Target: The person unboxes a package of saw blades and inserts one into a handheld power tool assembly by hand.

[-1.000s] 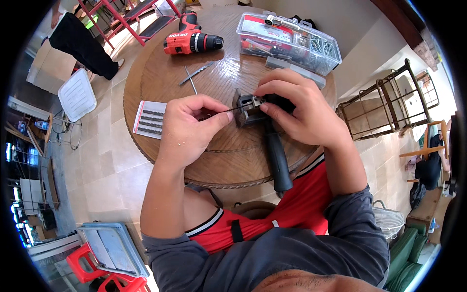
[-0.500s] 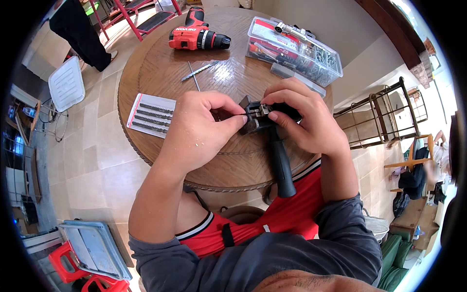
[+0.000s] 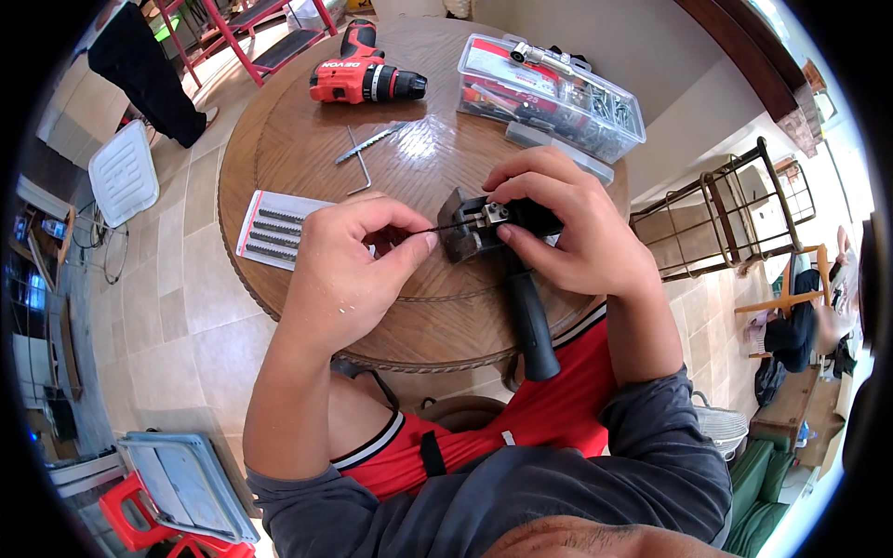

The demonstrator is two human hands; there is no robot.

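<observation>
My left hand (image 3: 352, 265) pinches a thin dark saw blade (image 3: 446, 228) between thumb and forefinger. From those fingertips the blade reaches right to the metal clamp (image 3: 497, 214) of a black saw attachment (image 3: 462, 244); how far in it sits I cannot tell. My right hand (image 3: 586, 219) grips the attachment's body, thumb and fingers around the clamp end. A black side handle (image 3: 532, 325) juts from the tool toward me, over the table's near edge. Beyond my left hand lie a hex key (image 3: 360, 167) and a loose saw blade (image 3: 370, 143).
On the round wooden table (image 3: 279, 139) are a red cordless drill (image 3: 358, 79), a clear box of screws and tools (image 3: 558, 98), a narrow grey case (image 3: 563, 153) and a card of saw blades (image 3: 256, 256). A metal rack (image 3: 721, 219) stands right; a person's dark-trousered legs (image 3: 144, 70) are far left.
My left hand has drawn leftward from the clamp, and the blade between it and the attachment now shows. My right hand keeps its hold. The view has shifted slightly.
</observation>
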